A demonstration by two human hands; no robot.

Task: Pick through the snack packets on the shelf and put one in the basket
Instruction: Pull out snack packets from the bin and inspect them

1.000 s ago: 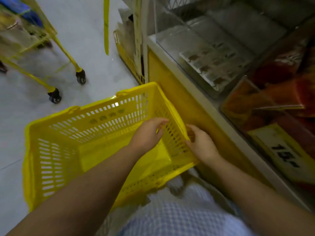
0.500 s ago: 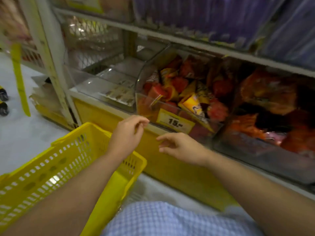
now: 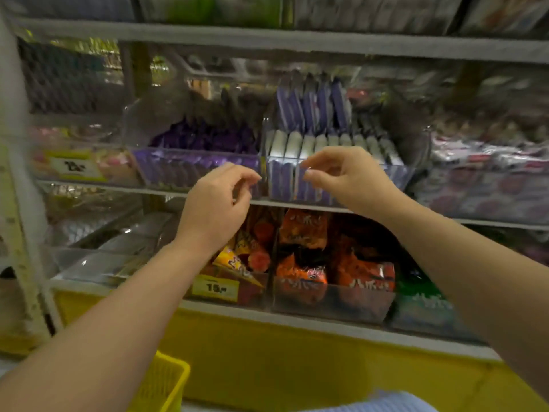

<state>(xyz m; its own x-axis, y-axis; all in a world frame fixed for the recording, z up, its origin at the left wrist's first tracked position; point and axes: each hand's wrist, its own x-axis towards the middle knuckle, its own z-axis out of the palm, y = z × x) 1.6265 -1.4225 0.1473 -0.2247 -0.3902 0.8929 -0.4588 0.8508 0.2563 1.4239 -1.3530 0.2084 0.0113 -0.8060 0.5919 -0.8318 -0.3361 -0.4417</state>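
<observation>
Landmark: the clear bin point(image 3: 341, 173) on the middle shelf point(image 3: 297, 205), holding a row of upright purple-and-white packets point(image 3: 309, 144).
Left hand point(image 3: 217, 203): raised just left of that bin's front wall, fingers curled loosely toward the thumb, holding nothing.
Right hand point(image 3: 347, 176): in front of the bin's front wall, thumb and forefinger drawn close as if to pinch, nothing between them that can be made out; whether it touches the plastic cannot be told.
Packets: standing on edge, packed side by side, white tops showing above the wall; a second purple row stands behind them.
Neighbours: darker purple packets point(image 3: 202, 138) in the bin to the left; orange packets point(image 3: 303, 227) on the shelf below.
Basket point(image 3: 160, 385): yellow, one corner showing well below the bin, near the left forearm.
Handling, judged: light, thin foil or film wrappers, likely slippery and crushable; contents may break if squeezed.
Where to hold, judged: pinch one white top edge, lift straight up clear of the wall, so neighbours stay put.
</observation>
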